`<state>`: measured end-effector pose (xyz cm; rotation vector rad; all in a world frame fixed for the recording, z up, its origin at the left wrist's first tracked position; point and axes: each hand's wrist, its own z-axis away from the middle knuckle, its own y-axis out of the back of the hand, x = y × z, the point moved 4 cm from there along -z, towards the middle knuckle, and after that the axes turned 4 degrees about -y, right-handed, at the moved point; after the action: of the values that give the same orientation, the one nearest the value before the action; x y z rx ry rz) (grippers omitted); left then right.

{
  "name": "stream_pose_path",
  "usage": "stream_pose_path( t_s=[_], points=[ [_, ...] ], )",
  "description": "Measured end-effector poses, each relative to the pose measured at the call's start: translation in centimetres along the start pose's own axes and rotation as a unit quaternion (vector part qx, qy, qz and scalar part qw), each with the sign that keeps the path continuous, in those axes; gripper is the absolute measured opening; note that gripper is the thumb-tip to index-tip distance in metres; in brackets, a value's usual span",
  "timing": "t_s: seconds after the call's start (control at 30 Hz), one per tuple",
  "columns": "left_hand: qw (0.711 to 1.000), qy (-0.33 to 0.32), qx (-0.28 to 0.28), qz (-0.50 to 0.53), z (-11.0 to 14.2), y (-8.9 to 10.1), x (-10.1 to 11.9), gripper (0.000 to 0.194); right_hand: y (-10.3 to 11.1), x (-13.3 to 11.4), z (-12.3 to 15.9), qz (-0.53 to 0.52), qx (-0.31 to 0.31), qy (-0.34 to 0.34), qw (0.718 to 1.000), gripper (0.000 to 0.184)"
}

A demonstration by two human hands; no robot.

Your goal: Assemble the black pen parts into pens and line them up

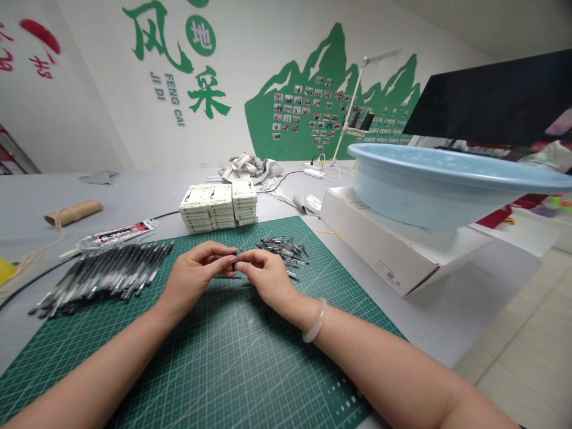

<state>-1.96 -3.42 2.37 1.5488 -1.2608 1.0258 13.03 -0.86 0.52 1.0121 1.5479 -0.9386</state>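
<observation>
My left hand (195,273) and my right hand (270,279) meet fingertip to fingertip above the green cutting mat (250,363). Both are closed in a pinch around a small dark piece (235,260), mostly covered by the fingers; its exact kind does not show. Just behind my right hand lies a loose heap of short black and clear pen parts (286,250). Left of my left hand, many black-and-clear pens (111,274) are laid side by side, partly on the mat and partly on the table. A pale bangle (315,322) circles my right wrist.
Stacked small white-and-green boxes (218,207) stand at the mat's back edge. A blue basin (429,185) rests on a white carton (384,250) at right. A plastic packet (117,233), cardboard tube (74,212), cloth (252,169) and power strip (313,173) lie on the table.
</observation>
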Motion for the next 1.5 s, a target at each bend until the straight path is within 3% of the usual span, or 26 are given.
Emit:
stream_pose_path(
  t_s=[0.17,0.43,0.7,0.87,1.0,1.13,1.23,1.33,1.5],
  points=[
    [0.993,-0.080,0.003,-0.090,0.4,0.0,0.4,0.026,0.1,0.2,-0.1,0.011,0.005,0.007,1.000,0.008],
    [0.978,-0.142,0.005,-0.150,1.0,-0.6,1.4,0.021,0.3,0.2,-0.1,0.016,0.013,0.015,1.000,0.005],
    [0.981,-0.134,-0.025,-0.140,1.2,-1.2,1.4,0.020,0.1,0.6,0.0,-0.059,0.004,-0.019,0.998,0.010],
    [0.991,-0.068,-0.010,-0.113,0.7,-1.1,0.8,0.024,-0.3,0.4,0.0,-0.042,-0.007,-0.031,0.999,0.010],
    [0.994,-0.016,0.038,-0.101,-0.8,1.3,-0.3,0.031,0.0,0.7,-0.3,-0.050,0.008,-0.072,0.996,0.015],
    [0.964,-0.015,0.075,-0.256,-2.8,5.2,-1.5,0.031,1.0,0.6,-0.8,-0.085,0.048,-0.096,0.991,0.016],
    [0.933,-0.018,0.033,-0.358,-3.7,6.3,-2.8,0.024,2.7,0.0,-1.5,-0.080,0.101,-0.081,0.988,0.022],
    [0.920,-0.022,-0.026,-0.390,-3.8,5.6,-3.9,0.023,4.5,-0.4,-2.3,-0.060,0.134,-0.064,0.987,0.024],
    [0.918,-0.036,-0.081,-0.387,-3.2,3.6,-4.5,0.037,7.0,-0.4,-3.8,0.071,0.105,-0.046,0.991,0.022]
  ],
)
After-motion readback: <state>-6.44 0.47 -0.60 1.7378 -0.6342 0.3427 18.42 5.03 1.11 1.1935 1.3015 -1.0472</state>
